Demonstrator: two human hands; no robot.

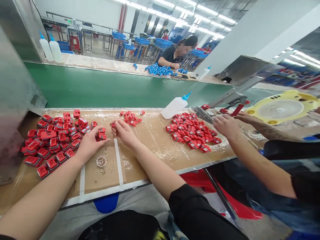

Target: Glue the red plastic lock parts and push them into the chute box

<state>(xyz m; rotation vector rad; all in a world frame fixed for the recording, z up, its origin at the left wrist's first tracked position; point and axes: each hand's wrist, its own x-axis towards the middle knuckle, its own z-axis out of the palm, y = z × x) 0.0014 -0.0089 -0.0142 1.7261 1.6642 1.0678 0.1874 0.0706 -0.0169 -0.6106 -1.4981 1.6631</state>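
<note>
Block in left hand, smaller red piece in right hand

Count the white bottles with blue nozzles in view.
4: two bottles on the ledge at upper left; one bottle on the near bench beside the right-hand red pile; one bottle across, right of the blue pieces. Others may be hidden.

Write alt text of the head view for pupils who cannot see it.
A person's left hand holds a red part over a bench, while the right hand pinches a small red piece. A pile of red parts lies on the left, another pile on the right by a white bottle and a co-worker's hand.
</note>
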